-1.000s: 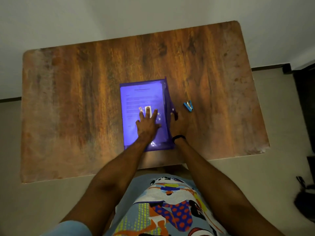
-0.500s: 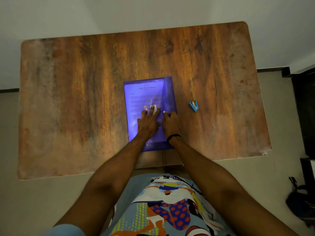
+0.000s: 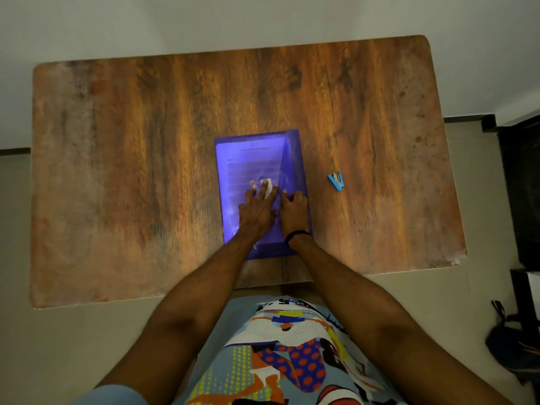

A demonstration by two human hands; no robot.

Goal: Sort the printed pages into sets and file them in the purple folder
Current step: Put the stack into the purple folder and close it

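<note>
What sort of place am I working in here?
Probably a home or small-office room: a wooden table against a bare wall, a purple folder and blue stapler on it, a dark bag on the floor.

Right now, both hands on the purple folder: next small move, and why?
Likely press the flap down flat and close it. The printed page already shows through the purple folder; the left hand lies flat on it, the right hand rests on the flap along the right side. The blue stapler lies apart.
</note>
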